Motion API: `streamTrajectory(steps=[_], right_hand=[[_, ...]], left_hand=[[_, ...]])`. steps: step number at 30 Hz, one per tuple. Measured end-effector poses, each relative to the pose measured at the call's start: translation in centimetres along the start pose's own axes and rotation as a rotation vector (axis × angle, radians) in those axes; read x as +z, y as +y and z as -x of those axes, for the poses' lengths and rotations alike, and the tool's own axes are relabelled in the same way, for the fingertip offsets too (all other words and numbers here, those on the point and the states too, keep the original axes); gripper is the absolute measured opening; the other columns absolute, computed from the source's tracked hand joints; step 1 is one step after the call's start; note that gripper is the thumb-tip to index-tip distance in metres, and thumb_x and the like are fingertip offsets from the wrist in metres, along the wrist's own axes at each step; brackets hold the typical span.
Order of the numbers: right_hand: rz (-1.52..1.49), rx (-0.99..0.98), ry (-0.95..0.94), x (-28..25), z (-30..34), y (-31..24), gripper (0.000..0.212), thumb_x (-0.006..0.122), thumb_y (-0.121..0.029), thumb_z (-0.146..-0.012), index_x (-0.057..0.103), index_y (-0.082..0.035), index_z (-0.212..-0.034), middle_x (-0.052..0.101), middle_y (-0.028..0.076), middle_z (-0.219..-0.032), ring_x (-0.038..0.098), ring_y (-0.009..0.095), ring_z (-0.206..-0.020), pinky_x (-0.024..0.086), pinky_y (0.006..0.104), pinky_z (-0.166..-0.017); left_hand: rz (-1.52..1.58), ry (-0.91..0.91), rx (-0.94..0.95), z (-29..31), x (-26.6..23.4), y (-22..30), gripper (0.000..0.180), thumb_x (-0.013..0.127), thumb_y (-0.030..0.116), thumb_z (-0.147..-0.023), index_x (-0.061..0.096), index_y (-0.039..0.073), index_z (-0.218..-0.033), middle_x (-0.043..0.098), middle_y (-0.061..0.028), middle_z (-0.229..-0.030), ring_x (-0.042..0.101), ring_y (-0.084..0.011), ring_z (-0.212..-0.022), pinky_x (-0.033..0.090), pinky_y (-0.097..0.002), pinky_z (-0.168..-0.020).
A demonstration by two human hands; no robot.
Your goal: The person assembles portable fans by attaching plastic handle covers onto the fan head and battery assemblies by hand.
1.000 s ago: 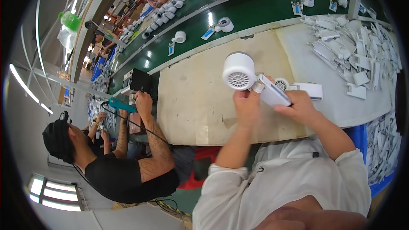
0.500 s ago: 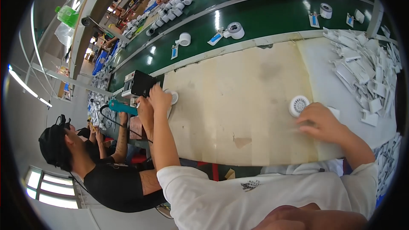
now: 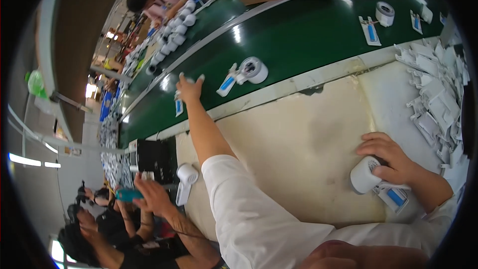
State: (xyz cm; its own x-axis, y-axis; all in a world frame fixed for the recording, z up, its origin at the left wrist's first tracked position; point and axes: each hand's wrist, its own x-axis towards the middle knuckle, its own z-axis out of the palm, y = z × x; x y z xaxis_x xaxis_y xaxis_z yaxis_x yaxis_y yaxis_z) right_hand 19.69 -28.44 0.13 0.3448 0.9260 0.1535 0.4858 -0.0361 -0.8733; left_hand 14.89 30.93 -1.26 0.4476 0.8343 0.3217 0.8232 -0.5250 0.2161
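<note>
My left hand (image 3: 190, 88) is stretched out over the green conveyor belt, thumb and fingers apart. Below it shows the open handle (image 3: 179, 105) of a white handheld fan, with a blue piece inside; the fan's round head is hidden by the hand. My right hand (image 3: 391, 159) grips another white handheld fan (image 3: 366, 175) at its round head, on the right of the cream mat (image 3: 279, 154). That fan's handle lies open and shows a blue cylinder. A closed white handheld fan (image 3: 185, 182) rests at the mat's left edge.
More fans with opened handles lie on the belt (image 3: 308, 45), one fan (image 3: 254, 70) just right of my left hand. White plastic shells (image 3: 433, 99) are heaped at the right. Left, a co-worker's hand (image 3: 154, 197) is beside a teal tool (image 3: 128, 195) and black box (image 3: 153, 155).
My left hand has left the mat's left edge and reached forward over the belt. My right hand has taken hold of the fan there and tipped it. The view has shifted.
</note>
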Motion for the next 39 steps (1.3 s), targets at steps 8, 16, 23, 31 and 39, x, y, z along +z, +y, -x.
streamTrajectory(steps=[8, 16, 23, 31, 39], right_hand=[[-0.004, -0.028, 0.007, -0.2, 0.1, 0.5, 0.043, 0.063, -0.033, -0.078, 0.056, -0.006, -0.111, 0.056, 0.010, -0.113, 0.040, 0.033, -0.117, 0.033, 0.0404, -0.097], [0.000, 0.019, 0.083, 1.1, 1.5, 1.2, 0.039, 0.060, -0.035, -0.082, 0.058, -0.008, -0.110, 0.053, 0.013, -0.116, 0.039, 0.028, -0.120, 0.032, 0.0378, -0.099], [-0.630, 0.275, 0.216, -0.2, 3.6, 0.6, 0.034, 0.063, -0.014, -0.080, 0.054, -0.005, -0.111, 0.044, 0.014, -0.125, 0.040, 0.025, -0.120, 0.036, 0.0356, -0.097], [0.647, -0.430, 0.483, -4.5, 7.0, -11.3, 0.072, 0.072, -0.001, -0.060, 0.045, -0.017, -0.126, 0.044, 0.011, -0.121, 0.043, 0.029, -0.113, 0.040, 0.0376, -0.093], [0.265, -0.468, 0.652, -4.1, 10.4, -14.6, 0.074, 0.074, -0.001, -0.060, 0.043, -0.011, -0.127, 0.040, 0.009, -0.119, 0.041, 0.023, -0.115, 0.037, 0.0340, -0.095]], left_hand=[[0.208, 0.134, 0.187, 4.2, 1.0, 8.2, 0.070, 0.068, 0.029, -0.060, 0.044, 0.011, -0.124, 0.045, -0.0202, -0.119, 0.050, -0.0397, -0.103, 0.041, -0.0437, -0.089], [0.999, -0.632, 0.144, 16.5, -3.2, 21.0, 0.063, 0.063, 0.022, -0.070, 0.038, 0.005, -0.125, 0.055, -0.0131, -0.103, 0.058, -0.0244, -0.084, 0.051, -0.0381, -0.063], [1.415, -1.195, 0.265, 27.9, -12.4, 23.6, 0.041, 0.050, 0.023, -0.079, 0.044, 0.007, -0.117, 0.059, -0.0085, -0.099, 0.060, -0.0177, -0.080, 0.045, -0.0288, -0.051], [1.457, -1.406, 0.530, 38.4, -21.8, 24.2, 0.051, 0.047, 0.037, -0.090, 0.039, 0.001, -0.126, 0.059, -0.0071, -0.095, 0.055, -0.0122, -0.072, 0.041, -0.0245, -0.050], [1.713, -0.975, 0.551, 41.1, -20.1, 21.8, 0.058, 0.028, 0.047, -0.094, 0.046, -0.001, -0.121, 0.057, -0.0130, -0.112, 0.054, -0.0201, -0.096, 0.044, -0.0315, -0.075]])
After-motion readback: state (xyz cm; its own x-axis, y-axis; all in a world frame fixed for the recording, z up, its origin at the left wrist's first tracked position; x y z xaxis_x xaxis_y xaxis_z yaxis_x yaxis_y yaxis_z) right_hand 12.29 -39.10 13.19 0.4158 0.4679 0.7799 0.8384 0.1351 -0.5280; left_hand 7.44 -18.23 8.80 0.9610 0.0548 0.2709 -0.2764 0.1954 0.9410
